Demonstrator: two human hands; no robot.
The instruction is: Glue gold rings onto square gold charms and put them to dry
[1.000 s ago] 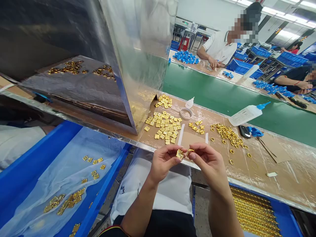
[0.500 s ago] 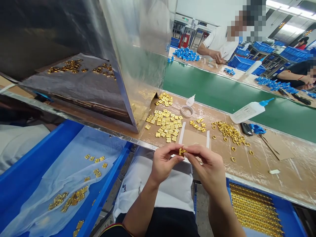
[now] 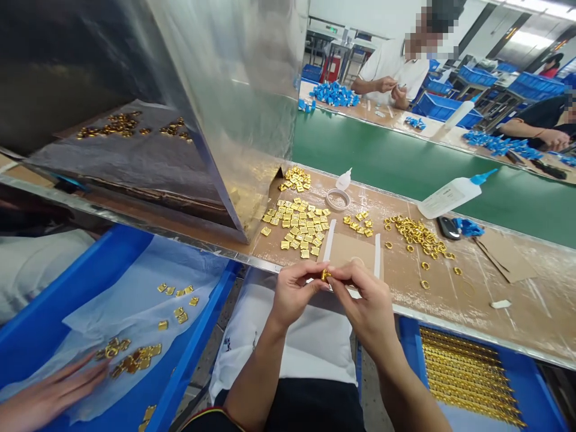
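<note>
At the bench's front edge, my left hand [image 3: 289, 295] and my right hand [image 3: 362, 295] meet fingertip to fingertip. Both pinch a small shiny gold metal piece [image 3: 325, 275]; my fingers cover much of it, so its exact shape is hidden. Just beyond lies a cardboard pad [image 3: 348, 251] with white tape strips. Left of the pad, many square gold plates [image 3: 300, 223] are spread out. A small group of gold pieces [image 3: 359, 223] lies behind the pad, and a heap of gold rings [image 3: 416, 233] sits to its right.
A metal hood [image 3: 252, 108] stands at left. Another person's hand [image 3: 85, 384] reaches into a blue tray [image 3: 180, 366] holding gold pieces. Rows of gold parts [image 3: 468, 378] fill a tray at lower right. A bottle [image 3: 452, 197] and tape roll [image 3: 337, 200] stand near the green belt [image 3: 382, 150].
Another person's hand has come into the left blue tray from the lower left. My hands stay together on the gold piece, shifted slightly left in view. Across the belt, a person's hands have lifted.
</note>
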